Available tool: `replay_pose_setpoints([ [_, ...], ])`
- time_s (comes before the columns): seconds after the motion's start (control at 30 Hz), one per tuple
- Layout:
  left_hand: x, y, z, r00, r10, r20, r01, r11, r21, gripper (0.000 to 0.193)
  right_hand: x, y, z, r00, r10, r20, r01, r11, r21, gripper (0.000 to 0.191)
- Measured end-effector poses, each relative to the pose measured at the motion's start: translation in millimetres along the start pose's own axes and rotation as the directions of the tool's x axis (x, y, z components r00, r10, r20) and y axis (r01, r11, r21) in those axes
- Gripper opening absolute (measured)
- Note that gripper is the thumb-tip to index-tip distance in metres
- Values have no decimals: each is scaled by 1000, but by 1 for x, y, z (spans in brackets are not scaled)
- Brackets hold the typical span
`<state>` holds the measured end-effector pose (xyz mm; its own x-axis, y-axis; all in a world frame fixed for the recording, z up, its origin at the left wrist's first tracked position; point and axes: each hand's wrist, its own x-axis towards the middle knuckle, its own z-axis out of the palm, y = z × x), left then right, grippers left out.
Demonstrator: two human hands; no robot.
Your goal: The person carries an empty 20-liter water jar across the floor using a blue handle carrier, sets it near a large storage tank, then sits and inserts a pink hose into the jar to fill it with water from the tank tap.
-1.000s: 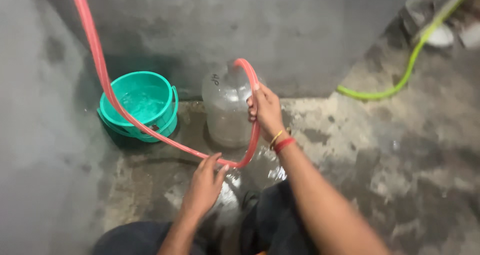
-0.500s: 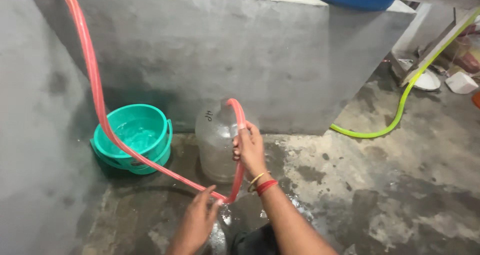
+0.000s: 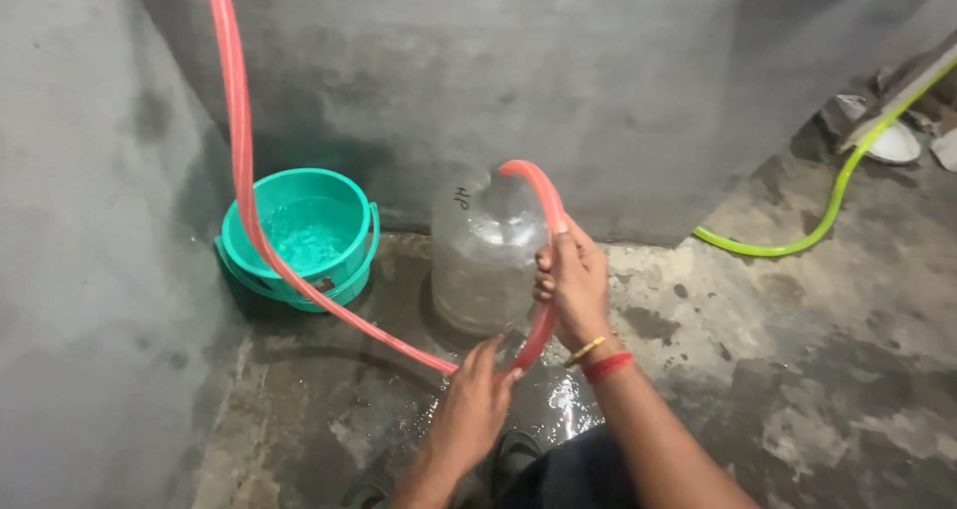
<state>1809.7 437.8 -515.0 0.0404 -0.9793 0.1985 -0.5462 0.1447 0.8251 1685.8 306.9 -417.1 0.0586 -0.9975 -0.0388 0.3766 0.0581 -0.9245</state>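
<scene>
A large clear plastic water jug point(image 3: 485, 255) stands on the wet concrete floor. A red hose point(image 3: 241, 160) drops from the upper left, loops low across the floor and curves up to the jug's mouth. My right hand point(image 3: 570, 285) grips the hose just below that curve, beside the jug. Lower down, my left hand point(image 3: 472, 404) holds the hose where it bends upward, fingers wrapped around it. The right wrist carries a red band and a thin yellow bangle.
A teal bucket point(image 3: 349, 275) with water in it sits left of the jug against the grey wall. A yellow-green hose point(image 3: 822, 225) lies on the floor at the right. Water puddles around the jug's base. My knees and a sandal show at the bottom edge.
The view has shifted closer and lower. Both hands stay on the red hose; the left hand has closed around it near the floor bend.
</scene>
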Motion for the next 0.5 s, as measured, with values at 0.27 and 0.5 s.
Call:
replay_pose_setpoints([
  [0.27,1,11,-14,991,-103,91,102,995,12,55,-3,-16,4,1000,9,-15,-9,1000,14,40],
  [0.5,5,4,-4,990,-142,19,144,984,-102,47,-1,-23,-4,1000,9,21,-10,998,62,22],
])
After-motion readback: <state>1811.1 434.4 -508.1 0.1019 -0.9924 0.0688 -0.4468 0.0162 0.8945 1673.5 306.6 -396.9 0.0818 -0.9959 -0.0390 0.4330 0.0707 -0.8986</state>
